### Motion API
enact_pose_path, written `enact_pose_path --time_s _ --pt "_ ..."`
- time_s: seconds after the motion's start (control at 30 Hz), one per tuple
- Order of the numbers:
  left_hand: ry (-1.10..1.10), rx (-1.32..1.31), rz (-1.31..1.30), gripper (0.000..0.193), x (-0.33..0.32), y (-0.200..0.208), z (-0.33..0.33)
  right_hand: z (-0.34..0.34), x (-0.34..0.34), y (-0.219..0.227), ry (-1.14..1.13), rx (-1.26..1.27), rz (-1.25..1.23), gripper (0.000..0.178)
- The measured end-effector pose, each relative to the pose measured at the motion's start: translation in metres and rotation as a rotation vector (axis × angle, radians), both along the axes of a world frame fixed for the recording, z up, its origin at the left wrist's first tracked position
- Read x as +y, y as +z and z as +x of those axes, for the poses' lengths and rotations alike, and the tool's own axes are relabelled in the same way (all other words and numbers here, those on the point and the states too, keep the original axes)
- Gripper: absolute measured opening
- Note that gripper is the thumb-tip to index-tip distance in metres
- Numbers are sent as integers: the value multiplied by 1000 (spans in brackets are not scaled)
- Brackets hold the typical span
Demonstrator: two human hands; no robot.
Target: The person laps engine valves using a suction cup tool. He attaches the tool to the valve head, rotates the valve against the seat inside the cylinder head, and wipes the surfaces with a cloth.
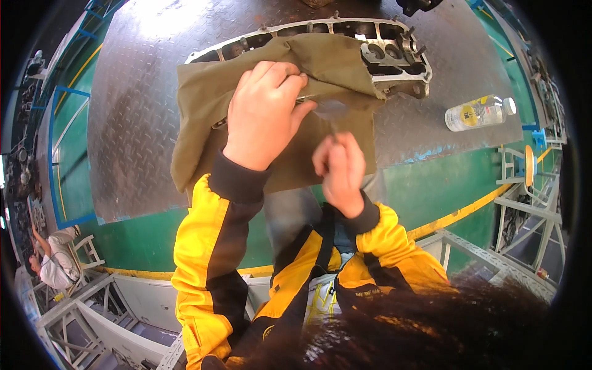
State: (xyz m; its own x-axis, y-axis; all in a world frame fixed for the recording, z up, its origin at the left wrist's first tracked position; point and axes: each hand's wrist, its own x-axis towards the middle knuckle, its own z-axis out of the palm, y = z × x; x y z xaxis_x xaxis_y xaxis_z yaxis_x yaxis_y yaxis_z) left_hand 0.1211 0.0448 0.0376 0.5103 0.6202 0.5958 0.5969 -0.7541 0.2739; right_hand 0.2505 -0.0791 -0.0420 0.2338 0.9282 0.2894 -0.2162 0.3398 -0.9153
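My left hand (265,111) presses down on an olive-brown cloth (203,92), its fingers curled and its thumb stretched to the right. Beneath the palm lies a slim metal part (219,123); its ends peek out on either side, and the rest is covered. My right hand (342,166), smeared by motion, is closed to the right of and nearer than the left. From its fingers a small tool with a blurred grey flat head (332,110) points toward the left thumb; its exact kind cannot be made out. The cloth partly drapes over a metal engine casting (401,74).
A clear plastic bottle with a white cap (478,113) lies on its side at the right of the steel-plate table (135,135). Dark parts (419,5) sit at the far edge. Another person (55,259) is at far left; metal frames (530,209) stand at right.
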Motion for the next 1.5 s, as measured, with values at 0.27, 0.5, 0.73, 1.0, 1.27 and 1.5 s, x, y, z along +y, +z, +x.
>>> enact_pose_path --time_s 0.27,0.5,0.73,1.0,1.27,1.5 --pt "-8 1 -11 39 -3 6 1 14 -3 -3 -10 -59 106 21" --pt "2 4 -7 39 -3 4 1 10 14 -1 -10 -120 -110 26" --pt "5 5 3 39 -3 4 2 12 1 4 -28 -134 148 25" --pt "-2 1 -10 38 -5 2 1 9 3 0 -24 -54 137 24" --pt "0 -6 19 36 -3 1 -1 12 9 -3 -24 -146 67 23" --pt "-7 -10 -1 37 -3 -2 0 14 6 -3 -17 -101 26 19"
